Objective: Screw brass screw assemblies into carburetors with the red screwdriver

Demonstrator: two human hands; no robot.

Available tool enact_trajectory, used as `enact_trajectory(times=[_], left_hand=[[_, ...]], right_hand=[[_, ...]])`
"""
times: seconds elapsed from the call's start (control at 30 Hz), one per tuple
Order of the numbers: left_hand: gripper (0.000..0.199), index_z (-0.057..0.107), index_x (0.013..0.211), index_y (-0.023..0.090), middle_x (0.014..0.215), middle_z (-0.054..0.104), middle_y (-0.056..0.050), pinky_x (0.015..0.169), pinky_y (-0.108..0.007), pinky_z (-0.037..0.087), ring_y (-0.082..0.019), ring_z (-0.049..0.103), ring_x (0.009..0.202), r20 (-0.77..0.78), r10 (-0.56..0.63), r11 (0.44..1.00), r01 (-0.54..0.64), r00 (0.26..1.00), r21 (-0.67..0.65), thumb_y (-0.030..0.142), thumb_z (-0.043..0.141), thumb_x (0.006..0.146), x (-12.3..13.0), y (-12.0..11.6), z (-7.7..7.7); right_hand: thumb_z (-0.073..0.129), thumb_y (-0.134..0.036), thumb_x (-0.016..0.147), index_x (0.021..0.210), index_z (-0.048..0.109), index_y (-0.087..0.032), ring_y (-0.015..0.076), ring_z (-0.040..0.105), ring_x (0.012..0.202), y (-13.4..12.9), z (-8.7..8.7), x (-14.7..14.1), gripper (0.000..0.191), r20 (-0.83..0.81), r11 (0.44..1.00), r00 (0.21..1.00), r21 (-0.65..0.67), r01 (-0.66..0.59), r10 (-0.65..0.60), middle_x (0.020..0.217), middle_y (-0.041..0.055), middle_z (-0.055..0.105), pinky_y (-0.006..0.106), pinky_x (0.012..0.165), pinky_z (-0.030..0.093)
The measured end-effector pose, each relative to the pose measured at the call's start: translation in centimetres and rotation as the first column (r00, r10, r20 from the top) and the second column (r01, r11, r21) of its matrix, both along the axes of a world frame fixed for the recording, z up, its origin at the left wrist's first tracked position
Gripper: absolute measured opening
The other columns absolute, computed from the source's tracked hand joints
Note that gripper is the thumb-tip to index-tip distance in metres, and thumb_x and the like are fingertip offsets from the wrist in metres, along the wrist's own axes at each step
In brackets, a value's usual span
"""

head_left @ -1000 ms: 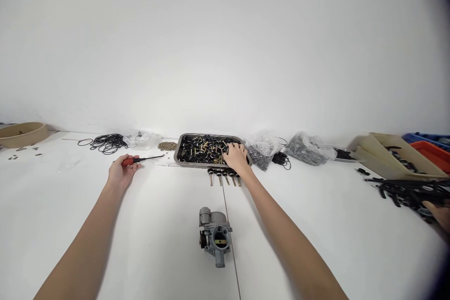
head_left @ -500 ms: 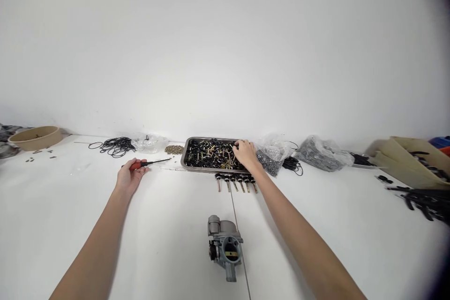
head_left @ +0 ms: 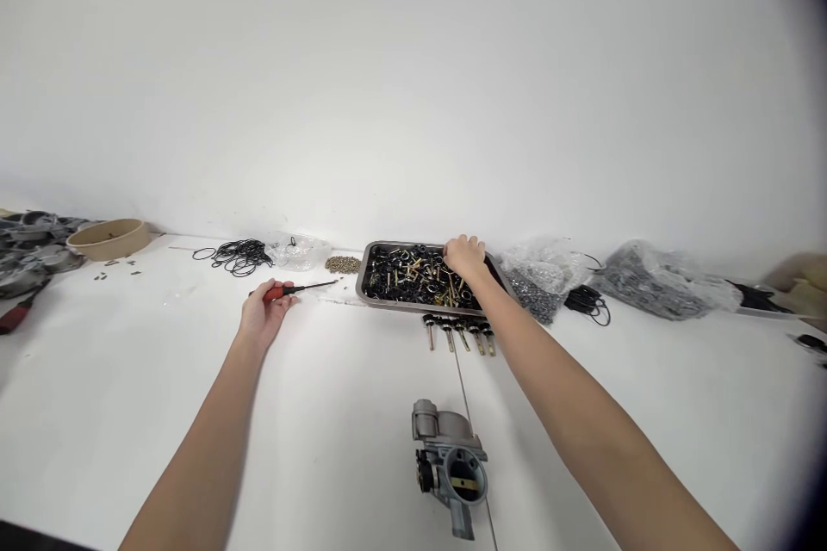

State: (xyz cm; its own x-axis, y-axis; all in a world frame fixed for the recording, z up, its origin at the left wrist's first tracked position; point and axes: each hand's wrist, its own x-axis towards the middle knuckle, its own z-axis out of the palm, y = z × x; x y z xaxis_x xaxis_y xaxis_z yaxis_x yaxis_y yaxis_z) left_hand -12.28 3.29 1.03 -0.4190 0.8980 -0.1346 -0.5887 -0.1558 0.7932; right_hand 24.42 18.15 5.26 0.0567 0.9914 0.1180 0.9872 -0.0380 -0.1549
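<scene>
A red-handled screwdriver (head_left: 279, 292) lies in my left hand (head_left: 264, 314), its dark shaft pointing right toward a small pile of brass pieces (head_left: 342, 264). My right hand (head_left: 465, 256) reaches over the right part of a metal tray (head_left: 394, 305) full of black and brass parts. Its fingers curl down at the parts, and what they pinch is hidden. Just in front of the tray stands a row of black-topped brass pieces (head_left: 447, 331). Nearer to me a grey metal carburetor (head_left: 450, 461) rests on the white table.
Black rubber rings (head_left: 239, 256) and a clear plastic bag (head_left: 298, 251) lie left of the tray. Further left are a beige bowl (head_left: 109, 241) and grey metal castings (head_left: 39, 250). Bags of dark parts (head_left: 659, 282) sit at the right. A second red-handled tool (head_left: 16, 316) is at the left edge.
The view has swung to the right-hand-to-left sense opposite, with table items shifted rightward in the picture. My left hand still holds the screwdriver; my right hand remains over the tray.
</scene>
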Motion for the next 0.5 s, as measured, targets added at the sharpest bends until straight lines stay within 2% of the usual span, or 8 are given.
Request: enact_trajectory(times=[0.17,0.27,0.4,0.5], left_hand=[[0.015,0.055,0.063,0.011,0.074,0.064,-0.011,0.056,-0.028,0.055,-0.008,0.047,0.049,0.003,-0.010,1.000,0.010,1.000,0.006,0.014,0.054,0.077,0.0,-0.1,0.1],[0.015,0.055,0.063,0.011,0.075,0.064,-0.011,0.057,-0.029,0.056,-0.009,0.048,0.050,0.004,-0.012,1.000,0.012,1.000,0.007,0.014,0.054,0.077,-0.1,0.0,0.0],[0.014,0.055,0.064,0.011,0.075,0.064,-0.011,0.058,-0.030,0.056,-0.010,0.050,0.051,0.006,-0.017,1.000,0.016,1.000,0.010,0.014,0.055,0.077,-0.2,0.0,-0.2],[0.014,0.055,0.063,0.011,0.075,0.064,-0.011,0.058,-0.030,0.057,-0.010,0.050,0.051,0.008,-0.017,1.000,0.017,1.000,0.010,0.014,0.054,0.077,-0.2,0.0,-0.2]], right_hand=[[0.058,-0.009,0.084,0.083,0.073,-0.012,0.0338,0.047,0.121,-0.6,0.1,0.5,0.016,-0.125,0.998,0.992,0.060,-0.025,0.032,0.109,0.0159,0.065,0.049,0.101,0.032],[0.058,-0.012,0.084,0.081,0.074,-0.014,0.0271,0.058,0.107,-1.6,0.6,1.3,0.016,-0.250,0.993,0.966,0.108,-0.041,0.067,0.095,0.0111,0.070,0.046,0.101,0.035],[0.061,-0.022,0.084,0.095,0.072,-0.012,0.0186,0.065,0.093,-3.9,2.6,2.7,0.018,-0.422,0.979,0.890,0.176,-0.106,0.172,0.098,0.0094,0.072,0.030,0.088,0.047],[0.065,-0.032,0.082,0.097,0.071,-0.013,0.0166,0.066,0.086,-6.8,4.8,3.5,0.025,-0.540,0.959,0.794,0.201,-0.201,0.279,0.095,0.0081,0.073,0.026,0.081,0.050]])
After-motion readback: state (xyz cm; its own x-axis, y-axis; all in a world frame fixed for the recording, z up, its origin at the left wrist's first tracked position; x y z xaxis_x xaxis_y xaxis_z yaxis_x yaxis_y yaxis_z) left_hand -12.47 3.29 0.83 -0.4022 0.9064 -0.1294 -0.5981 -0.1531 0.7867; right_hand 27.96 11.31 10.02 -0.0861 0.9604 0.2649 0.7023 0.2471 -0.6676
